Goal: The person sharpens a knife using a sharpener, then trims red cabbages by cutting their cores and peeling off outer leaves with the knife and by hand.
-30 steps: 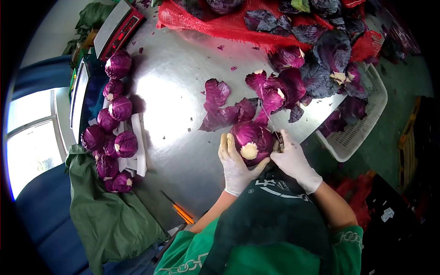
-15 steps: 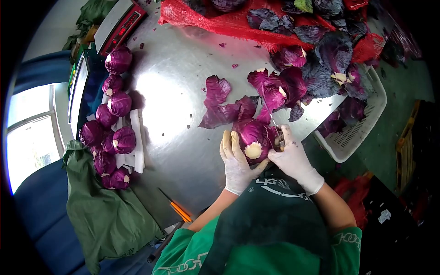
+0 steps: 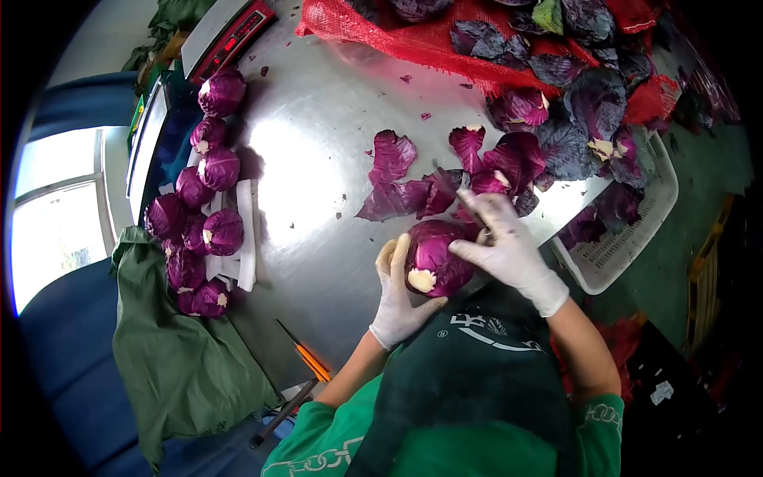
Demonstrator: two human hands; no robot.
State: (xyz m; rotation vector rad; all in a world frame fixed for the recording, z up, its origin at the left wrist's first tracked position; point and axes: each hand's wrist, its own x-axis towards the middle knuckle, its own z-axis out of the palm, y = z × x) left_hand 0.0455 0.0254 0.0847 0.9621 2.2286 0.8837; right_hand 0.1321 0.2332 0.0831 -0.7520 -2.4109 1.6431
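Note:
A purple cabbage [image 3: 439, 258] rests at the near edge of the metal table, its pale cut stem facing down and left. My gloved left hand [image 3: 397, 294] is wrapped round its left and lower side. At its upper right, my gloved right hand [image 3: 507, 246] holds a knife [image 3: 447, 180], whose blade is blurred and points up and left. The thumb of that hand is by the cabbage. Loose purple leaves [image 3: 405, 195] lie just beyond the cabbage.
Several cabbages [image 3: 222, 232] line the left edge near a red scale [image 3: 237, 36]. An orange-handled knife [image 3: 311, 362] lies at the near edge. Red netting [image 3: 413, 52] and dark leaves [image 3: 596, 103] cover the back right. A white crate [image 3: 660, 215] stands at the right.
My right hand has risen and turned over the cabbage's upper right, with the knife. The cabbage has turned, its stem now lower and further left. The whole view has shifted slightly.

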